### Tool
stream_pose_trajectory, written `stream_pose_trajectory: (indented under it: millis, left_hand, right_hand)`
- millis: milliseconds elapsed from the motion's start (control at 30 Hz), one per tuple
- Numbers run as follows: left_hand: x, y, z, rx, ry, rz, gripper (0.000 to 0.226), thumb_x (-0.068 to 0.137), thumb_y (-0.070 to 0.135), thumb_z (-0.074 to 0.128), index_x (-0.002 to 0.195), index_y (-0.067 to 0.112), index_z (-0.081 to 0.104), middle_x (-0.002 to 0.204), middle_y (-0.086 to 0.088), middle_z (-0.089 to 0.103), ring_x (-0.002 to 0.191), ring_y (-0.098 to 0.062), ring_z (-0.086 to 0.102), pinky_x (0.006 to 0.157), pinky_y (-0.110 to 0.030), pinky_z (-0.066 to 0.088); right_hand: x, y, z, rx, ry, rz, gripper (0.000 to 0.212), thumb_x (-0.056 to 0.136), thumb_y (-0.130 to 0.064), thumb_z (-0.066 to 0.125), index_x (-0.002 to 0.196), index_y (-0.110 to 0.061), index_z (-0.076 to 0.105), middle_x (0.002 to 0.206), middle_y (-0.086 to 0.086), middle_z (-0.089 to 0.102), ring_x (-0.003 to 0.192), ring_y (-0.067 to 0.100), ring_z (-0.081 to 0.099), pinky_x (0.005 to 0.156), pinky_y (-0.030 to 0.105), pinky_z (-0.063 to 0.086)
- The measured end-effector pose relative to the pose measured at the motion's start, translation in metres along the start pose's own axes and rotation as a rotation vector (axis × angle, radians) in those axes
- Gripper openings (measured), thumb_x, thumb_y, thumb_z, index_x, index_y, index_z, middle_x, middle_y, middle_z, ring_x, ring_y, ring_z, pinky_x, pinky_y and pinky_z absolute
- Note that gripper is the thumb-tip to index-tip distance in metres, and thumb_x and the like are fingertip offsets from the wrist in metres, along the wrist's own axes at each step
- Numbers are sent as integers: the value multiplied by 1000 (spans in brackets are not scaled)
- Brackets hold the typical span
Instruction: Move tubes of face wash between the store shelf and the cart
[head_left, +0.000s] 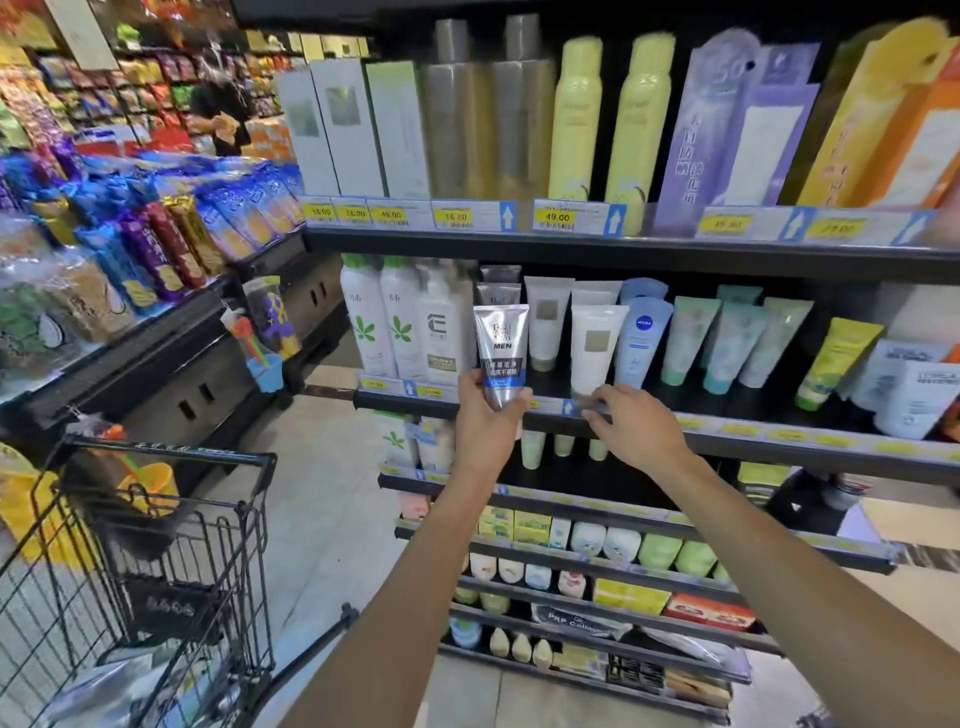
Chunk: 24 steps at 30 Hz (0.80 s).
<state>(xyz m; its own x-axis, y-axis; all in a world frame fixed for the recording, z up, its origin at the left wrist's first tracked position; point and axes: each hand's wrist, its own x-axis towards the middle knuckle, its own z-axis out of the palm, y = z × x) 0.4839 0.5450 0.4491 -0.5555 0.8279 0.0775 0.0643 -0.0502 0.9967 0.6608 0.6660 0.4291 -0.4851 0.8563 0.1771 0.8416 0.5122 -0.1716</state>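
My left hand (485, 415) grips a silver face wash tube (500, 343) marked MEN with a blue band, cap end down, held upright just in front of the shelf edge (727, 441). Two more silver tubes (500, 283) stand behind it on the shelf. My right hand (631, 423) hovers over the shelf edge with fingers spread, holding nothing, just below a white tube (592, 345). The black wire cart (171, 525) stands at the lower left, well below and left of both hands.
The same shelf holds white, blue Nivea (641, 340), green and yellow tubes to the right. Tall bottles and boxes fill the shelf above (519, 119). Snack displays (130, 249) line the left aisle. A person (221, 117) stands far back.
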Motion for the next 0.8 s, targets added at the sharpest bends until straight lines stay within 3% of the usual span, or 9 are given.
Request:
stream_pose_trajectory:
  millis: [67,233,433,800]
  left_hand:
    - [13,5,5,13,21,46,49,96,23,72,135,22,42,120,11,63,107,4,61,93,-18,50]
    - [41,7,15,126,113,119,42,94,25,74,123,33,45,115,12,62,102,6,58,81,-13,44]
    - [71,-6,26,301,239,156,51,85,35,82,128,24,57,115,5,60,101,-9,62,95,-31,55]
    - [81,-25,33,553,341,102,34,88,29,79,116,21,60,110,5,71,98,-19,68,86,-46,59]
  right_hand:
    - [5,3,3,-1,-21,-11,33,102,-47,49,119,-24,65,100,5,66,92,28,65,75,42,55]
    - [9,13,22,-31,114,-62,31,104,-44,47,106,-23,69,85,0,59,81,25,59,71,41,49]
    - [14,19,35,-57,192,-88,31,104,-45,47,101,-23,69,82,-2,57,81,25,58,71,41,47]
    - [18,24,44,-29,251,-114,27,103,-41,53,101,-20,71,83,0,57,81,26,58,71,40,43]
